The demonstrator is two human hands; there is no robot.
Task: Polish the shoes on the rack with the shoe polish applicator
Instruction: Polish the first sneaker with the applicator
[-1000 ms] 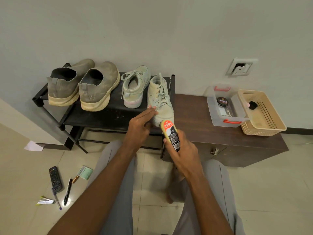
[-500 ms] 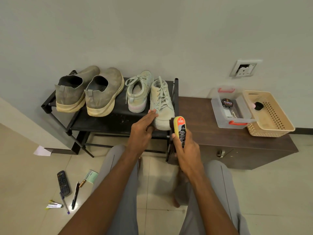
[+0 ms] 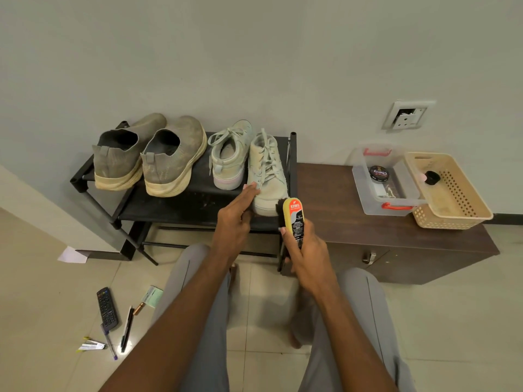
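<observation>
Nearest, the right hand [image 3: 308, 256] grips the shoe polish applicator [image 3: 293, 219], fingers curled round it, its dark brush end at the toe of the pale laced shoe [image 3: 267, 176]. The left hand [image 3: 235, 222] lays straight fingers on that shoe's side. The shoe stands at the right end of the black rack [image 3: 175, 205], beside three other shoes

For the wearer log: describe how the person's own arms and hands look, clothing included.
Both forearms are bare from the bottom edge of the head view up to the wrists; no sleeve shows. The left hand and right hand wear no gloves, and no rings, watch or bracelet show. Fingernails are short and pale. Below the arms, light grey trousers cover the legs.
</observation>
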